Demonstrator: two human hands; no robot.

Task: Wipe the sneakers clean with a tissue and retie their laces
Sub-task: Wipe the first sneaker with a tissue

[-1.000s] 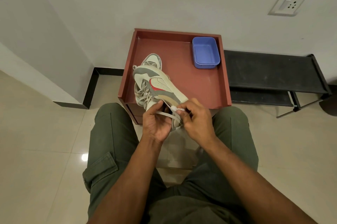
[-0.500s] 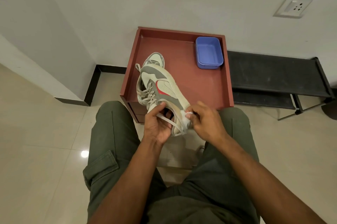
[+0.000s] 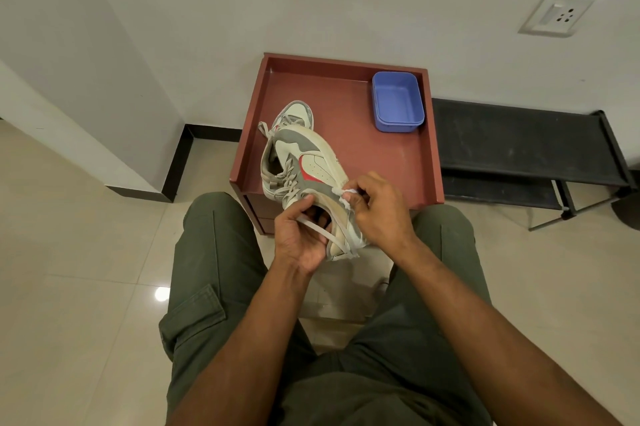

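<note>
Head view shows a person sitting down, holding one sneaker point(image 3: 308, 176) up over the front edge of a red counter point(image 3: 381, 162). Left hand point(image 3: 301, 238) grips the toe end, and a loose lace point(image 3: 322, 233) lies across its fingers. Right hand point(image 3: 379, 214) pinches a small white tissue point(image 3: 346, 195) against the side of that sneaker. A second sneaker point(image 3: 296, 113) rests on the counter just behind it. A blue box point(image 3: 397, 101) sits in the far right corner.
</note>
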